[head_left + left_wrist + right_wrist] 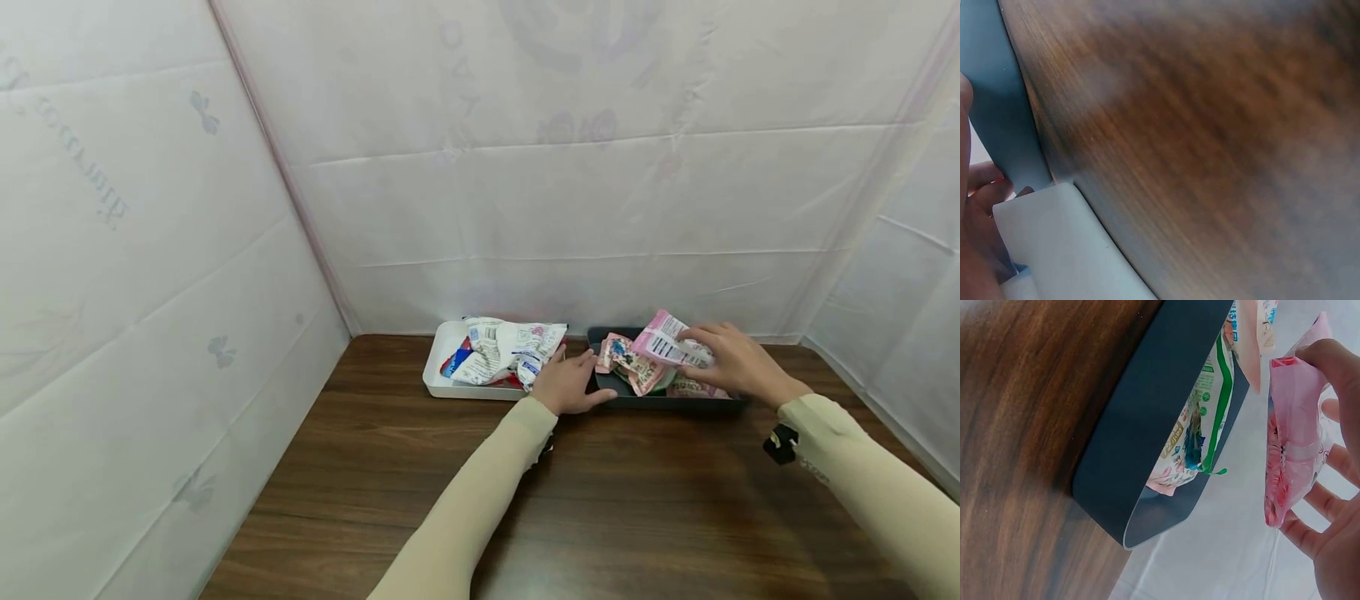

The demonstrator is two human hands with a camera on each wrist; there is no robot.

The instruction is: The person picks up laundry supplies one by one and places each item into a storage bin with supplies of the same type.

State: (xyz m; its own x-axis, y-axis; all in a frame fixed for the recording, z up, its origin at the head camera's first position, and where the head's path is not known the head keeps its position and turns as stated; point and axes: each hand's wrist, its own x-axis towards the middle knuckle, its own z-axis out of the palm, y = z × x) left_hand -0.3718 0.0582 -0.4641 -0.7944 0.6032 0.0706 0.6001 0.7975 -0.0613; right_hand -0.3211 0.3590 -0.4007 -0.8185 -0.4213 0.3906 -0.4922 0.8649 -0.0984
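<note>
In the head view, my right hand [738,362] grips a pink snack packet [663,337] above the dark tray [637,402]. The right wrist view shows this packet pinched between thumb and fingers, apart from the tray wall. Below it, other packets [633,363] lie in the dark tray, one with a green edge [1213,400]. My left hand [564,385] rests where the white tray [444,342] and the dark tray meet. Its thumb lies at the dark tray's edge, its fingers spread towards the white tray's right end. The left wrist view shows part of the fingers hidden behind the white tray's corner.
White and blue packets [498,350] fill the white tray and stick up over its rim. Both trays stand at the back of a brown wooden table [600,492]. White fabric walls [487,208] rise behind it and along both sides.
</note>
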